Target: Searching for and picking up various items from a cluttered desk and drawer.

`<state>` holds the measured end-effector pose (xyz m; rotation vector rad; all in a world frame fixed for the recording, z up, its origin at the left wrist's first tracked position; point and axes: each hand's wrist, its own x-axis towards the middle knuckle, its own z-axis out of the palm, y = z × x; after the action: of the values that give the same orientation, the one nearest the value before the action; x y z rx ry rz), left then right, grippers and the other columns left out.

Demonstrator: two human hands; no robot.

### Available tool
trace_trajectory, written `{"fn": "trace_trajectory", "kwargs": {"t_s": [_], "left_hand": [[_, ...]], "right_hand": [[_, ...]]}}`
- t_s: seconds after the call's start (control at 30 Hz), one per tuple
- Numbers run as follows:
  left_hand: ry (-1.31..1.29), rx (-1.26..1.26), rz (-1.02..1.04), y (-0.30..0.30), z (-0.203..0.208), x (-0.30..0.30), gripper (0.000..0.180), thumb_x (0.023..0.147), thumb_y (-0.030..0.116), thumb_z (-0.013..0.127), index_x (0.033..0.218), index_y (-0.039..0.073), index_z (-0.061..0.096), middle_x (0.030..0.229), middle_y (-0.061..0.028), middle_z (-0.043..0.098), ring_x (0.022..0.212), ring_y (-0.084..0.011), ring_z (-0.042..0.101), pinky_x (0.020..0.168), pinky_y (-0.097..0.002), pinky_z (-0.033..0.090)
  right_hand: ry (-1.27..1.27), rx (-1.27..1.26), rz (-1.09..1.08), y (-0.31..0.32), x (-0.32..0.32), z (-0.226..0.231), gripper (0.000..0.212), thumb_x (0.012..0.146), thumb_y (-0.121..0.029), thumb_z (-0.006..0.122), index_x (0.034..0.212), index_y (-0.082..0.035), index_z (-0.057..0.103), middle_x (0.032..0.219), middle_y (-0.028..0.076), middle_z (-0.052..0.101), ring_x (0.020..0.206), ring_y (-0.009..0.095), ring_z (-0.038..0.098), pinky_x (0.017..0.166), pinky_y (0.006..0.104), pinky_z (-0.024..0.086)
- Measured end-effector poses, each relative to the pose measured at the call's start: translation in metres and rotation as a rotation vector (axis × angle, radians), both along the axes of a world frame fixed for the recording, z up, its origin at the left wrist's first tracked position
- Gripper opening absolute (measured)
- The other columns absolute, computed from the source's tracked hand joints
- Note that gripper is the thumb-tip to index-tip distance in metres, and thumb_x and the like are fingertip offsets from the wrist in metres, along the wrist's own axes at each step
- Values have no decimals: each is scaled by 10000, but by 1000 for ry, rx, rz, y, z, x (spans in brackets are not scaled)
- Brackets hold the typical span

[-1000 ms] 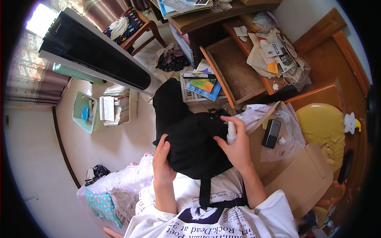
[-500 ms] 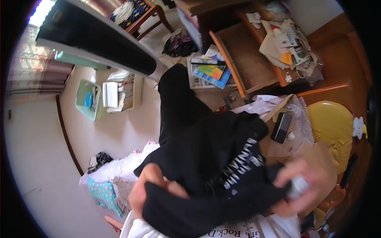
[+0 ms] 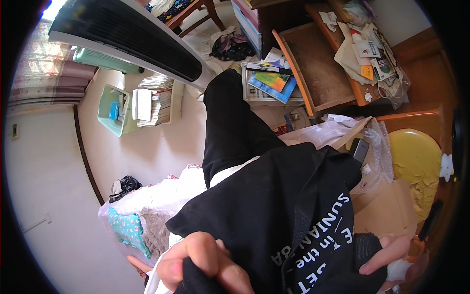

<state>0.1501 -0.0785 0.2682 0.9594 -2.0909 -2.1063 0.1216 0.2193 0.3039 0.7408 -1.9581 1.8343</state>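
Item one: we list a black cloth, marked with white lettering and crossed by a dark strap. It is spread between the two hands at the lower middle of the view, in front of the person's body and overlapping the black trousers.

Item two: left hand, fingers curled round a gathered fold of the cloth; we record this grip as closed on its near edge.

Item three: right hand, thumb pressed to the cloth at its right edge; this grip pinches the fabric. A small white object sits against the same hand; we cannot make out its kind.

Step in hand, as we judge it: a two-handed spreading of the cloth, lettering upward. A next move calls, in our estimate, for steady hold on both edges and for care with the white object, which limits the right fingers.

Surroundings: beyond the cloth's right corner, a dark handheld device, partly hidden, with bubble wrap beside it; further right, a yellow cushion; above, a pulled-out drawer; on the floor at left, a green bin.
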Motion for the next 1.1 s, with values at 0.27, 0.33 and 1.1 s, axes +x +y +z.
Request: {"fn": "trace_trajectory", "kwargs": {"t_s": [0.27,0.33,1.1], "left_hand": [[105,-207,19,31,-5,-22,288,813,273,587,697,76,412,499,-10,410,409,-119,406,426,-244,306],[156,-250,15,36,10,-30,291,811,279,590,700,75,414,498,-14,419,410,-121,418,427,-243,312],[246,853,-32,64,-41,-110,198,969,265,381,962,86,466,947,-49,583,921,-155,595,836,-270,466]], "right_hand": [[-124,70,376,-10,-45,-10,574,779,-192,639,1256,-55,349,658,148,570,456,124,378,475,240,313],[-129,-59,-303,-38,-6,-28,576,604,-77,786,1078,-7,466,713,127,577,570,217,544,537,330,418],[-859,-1203,26,-21,-65,-111,399,976,-352,264,1196,-70,439,902,213,579,419,156,463,325,253,406]]}}
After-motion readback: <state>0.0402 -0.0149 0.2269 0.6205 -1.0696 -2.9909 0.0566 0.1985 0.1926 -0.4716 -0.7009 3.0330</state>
